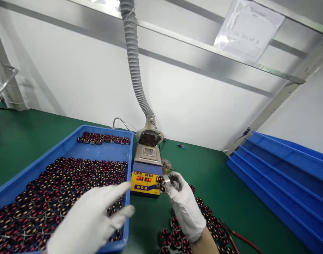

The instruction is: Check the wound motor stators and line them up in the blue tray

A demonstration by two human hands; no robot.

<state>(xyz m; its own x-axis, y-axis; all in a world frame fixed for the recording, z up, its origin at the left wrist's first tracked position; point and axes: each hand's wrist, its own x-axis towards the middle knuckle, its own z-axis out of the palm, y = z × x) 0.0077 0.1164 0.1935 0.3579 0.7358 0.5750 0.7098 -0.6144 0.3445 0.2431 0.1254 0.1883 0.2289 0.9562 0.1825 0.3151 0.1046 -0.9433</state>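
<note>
White gloves cover both hands. My right hand [184, 206] pinches a small round motor part [162, 183] with a silver rim and dark windings, in front of the yellow soldering unit [145, 183] with red digits. My left hand [92, 215] is held over the right edge of the blue tray [130, 208], thumb and fingers apart, nothing between them. Many similar round parts [84, 176] with red and copper-coloured windings fill the tray. More of them [176, 238] lie on the green table below and right of my right hand.
A grey duct hose [135, 60] ends in a metal hood [150, 135] behind the unit. Stacked blue trays [280, 183] stand at the right. Red-handled pliers [231, 234] lie at lower right. A metal shelf frame [193, 44] crosses overhead.
</note>
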